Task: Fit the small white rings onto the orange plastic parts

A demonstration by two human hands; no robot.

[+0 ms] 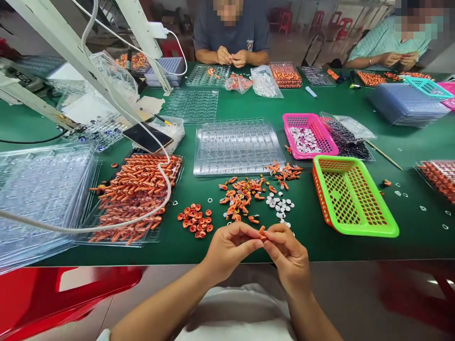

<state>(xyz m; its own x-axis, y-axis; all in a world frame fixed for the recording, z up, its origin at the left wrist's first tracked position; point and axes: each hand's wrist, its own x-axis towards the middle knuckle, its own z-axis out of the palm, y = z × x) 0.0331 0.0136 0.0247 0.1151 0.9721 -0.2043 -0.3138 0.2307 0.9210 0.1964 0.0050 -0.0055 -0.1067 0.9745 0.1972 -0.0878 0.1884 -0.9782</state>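
My left hand (pixel 229 248) and my right hand (pixel 289 253) meet at the table's front edge, both pinching a small orange part (pixel 262 233) between their fingertips. Just beyond them lies a loose pile of orange pieces with dark and yellow bits (pixel 241 196). White round discs (pixel 280 203) are scattered to the right of that pile. Round orange cups (pixel 196 220) form a group to the left of my hands. Fingers cover much of the held part, so its exact shape is hard to make out.
Clear trays (pixel 238 147) lie mid-table. A green basket (pixel 355 196) and a pink basket (pixel 307 135) stand right. Trays of orange parts (pixel 137 199), a phone (pixel 148 136) and a white cable (pixel 167 180) are left. Two people work across the green table (pixel 245 108).
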